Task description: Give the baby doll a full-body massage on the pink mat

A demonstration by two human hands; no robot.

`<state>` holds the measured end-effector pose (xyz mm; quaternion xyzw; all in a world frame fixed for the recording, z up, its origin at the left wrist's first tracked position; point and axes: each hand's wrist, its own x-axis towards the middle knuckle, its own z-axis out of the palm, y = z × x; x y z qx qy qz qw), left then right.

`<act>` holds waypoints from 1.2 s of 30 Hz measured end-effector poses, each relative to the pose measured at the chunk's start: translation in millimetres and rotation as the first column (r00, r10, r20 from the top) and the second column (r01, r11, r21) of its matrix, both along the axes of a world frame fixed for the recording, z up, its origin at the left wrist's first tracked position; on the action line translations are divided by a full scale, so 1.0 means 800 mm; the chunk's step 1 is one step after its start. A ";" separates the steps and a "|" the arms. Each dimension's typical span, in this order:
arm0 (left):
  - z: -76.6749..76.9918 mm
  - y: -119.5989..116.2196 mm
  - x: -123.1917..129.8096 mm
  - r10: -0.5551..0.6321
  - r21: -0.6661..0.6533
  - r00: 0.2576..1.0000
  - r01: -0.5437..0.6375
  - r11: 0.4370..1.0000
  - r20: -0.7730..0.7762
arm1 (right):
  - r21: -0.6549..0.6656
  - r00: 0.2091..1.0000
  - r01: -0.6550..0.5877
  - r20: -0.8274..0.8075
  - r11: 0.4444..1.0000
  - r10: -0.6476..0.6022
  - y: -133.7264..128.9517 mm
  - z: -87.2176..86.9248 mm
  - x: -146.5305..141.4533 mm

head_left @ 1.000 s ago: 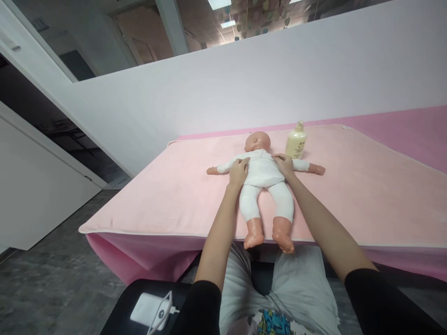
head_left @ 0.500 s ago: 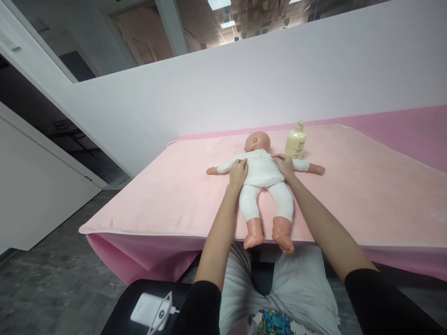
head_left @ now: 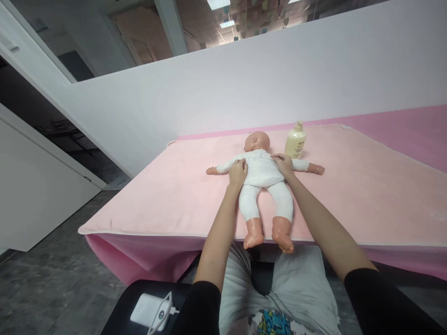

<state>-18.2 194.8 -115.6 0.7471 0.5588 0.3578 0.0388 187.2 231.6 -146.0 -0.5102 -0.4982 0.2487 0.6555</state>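
Note:
A baby doll (head_left: 262,168) in a white body suit lies stretched out on a peach towel, arms spread and its head turned to the left. Its bare feet reach the table's near edge. My left hand (head_left: 238,172) is closed at the left side of the doll's torso, fingers curled near its armpit. On the opposite side my right hand (head_left: 283,165) grips the torso, fingertips resting on the white cloth below the shoulder. Both thumbs are partly hidden. Just behind my right hand stands a pale yellow pump bottle (head_left: 295,141), not touched.
The peach towel (head_left: 157,200) covers a table with a pink cloth (head_left: 412,130) under it. A white wall (head_left: 279,83) rises behind. At the lower left, a white charger with a cable (head_left: 150,311) lies on a black seat (head_left: 122,302).

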 end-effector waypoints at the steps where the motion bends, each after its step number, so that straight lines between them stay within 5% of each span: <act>1: 0.001 -0.002 0.001 0.006 0.002 1.000 -0.006 1.000 0.012 | 0.003 1.000 0.001 0.003 1.000 -0.001 0.000 0.000 0.000; 36: 0.002 -0.005 0.001 0.029 0.026 0.999 -0.030 0.999 0.018 | 0.003 1.000 0.009 0.016 1.000 -0.009 -0.004 0.004 -0.001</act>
